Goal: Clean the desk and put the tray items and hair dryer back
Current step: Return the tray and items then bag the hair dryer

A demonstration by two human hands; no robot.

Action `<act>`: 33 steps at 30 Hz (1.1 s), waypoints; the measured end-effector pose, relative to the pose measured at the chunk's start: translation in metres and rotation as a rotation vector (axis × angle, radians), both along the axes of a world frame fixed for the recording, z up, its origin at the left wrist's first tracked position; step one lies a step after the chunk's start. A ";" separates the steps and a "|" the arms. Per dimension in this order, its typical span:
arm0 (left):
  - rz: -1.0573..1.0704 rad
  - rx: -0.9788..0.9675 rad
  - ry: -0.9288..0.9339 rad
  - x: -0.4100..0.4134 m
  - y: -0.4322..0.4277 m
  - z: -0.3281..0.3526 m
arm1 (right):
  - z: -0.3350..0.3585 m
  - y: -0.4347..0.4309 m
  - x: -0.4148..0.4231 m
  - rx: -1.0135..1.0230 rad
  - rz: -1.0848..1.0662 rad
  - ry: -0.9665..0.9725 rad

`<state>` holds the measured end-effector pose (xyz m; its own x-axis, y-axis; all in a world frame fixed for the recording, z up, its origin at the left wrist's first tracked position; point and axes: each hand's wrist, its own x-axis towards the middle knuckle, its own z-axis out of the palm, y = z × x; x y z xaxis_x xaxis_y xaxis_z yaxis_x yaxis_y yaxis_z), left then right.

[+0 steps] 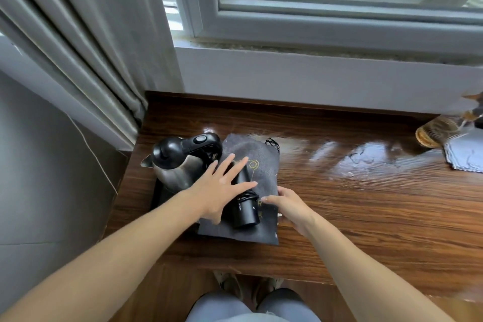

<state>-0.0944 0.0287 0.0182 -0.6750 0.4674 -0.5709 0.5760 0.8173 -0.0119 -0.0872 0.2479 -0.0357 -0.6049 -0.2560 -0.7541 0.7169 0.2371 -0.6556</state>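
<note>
Beside the kettle (177, 162), the left hand (222, 185) is being laid flat, fingers spread, over the hair dryer (245, 213), which is lying on the grey bag (264, 162) on the table (366, 204), long axis running near-to-far, barrel mouth facing the person. The bag's right edge is being pinched by the right hand (290, 204); the cord is best kept wound for bagging.

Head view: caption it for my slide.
Left hand rests open on the hair dryer lying on a grey pouch; right hand grips the pouch's edge.
</note>
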 end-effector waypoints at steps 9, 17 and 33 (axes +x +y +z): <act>-0.371 -0.047 -0.002 -0.038 0.010 -0.006 | -0.001 0.008 0.007 -0.026 -0.082 -0.066; -0.343 -0.054 -0.071 -0.054 0.027 0.003 | -0.004 0.010 0.014 -0.021 -0.121 -0.031; -0.007 0.158 -0.077 -0.073 0.048 0.016 | 0.014 0.088 0.004 0.166 -0.143 0.158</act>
<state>-0.1671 0.0763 0.0339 -0.6290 0.5596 -0.5397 0.5757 0.8018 0.1605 -0.0831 0.3359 -0.0220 -0.7395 -0.0405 -0.6720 0.6428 0.2542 -0.7226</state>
